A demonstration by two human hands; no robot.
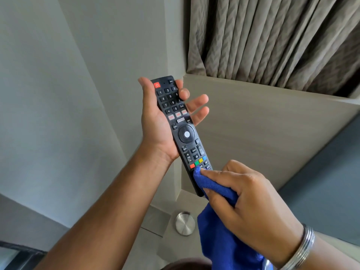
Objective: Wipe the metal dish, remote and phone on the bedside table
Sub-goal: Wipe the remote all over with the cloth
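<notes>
The left hand (155, 123) cradles the long black button-faced remote (180, 129) above the round brushed-metal dish (185, 223), while the right hand (247, 203), grip pinching a blue microfibre cloth (214, 187), wipes its lower end; the keypad probably comes next.

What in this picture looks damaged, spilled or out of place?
Nothing stands out. The left hand holds the remote intact while the right hand presses the blue cloth on its lower end. The metal dish sits below.
</notes>
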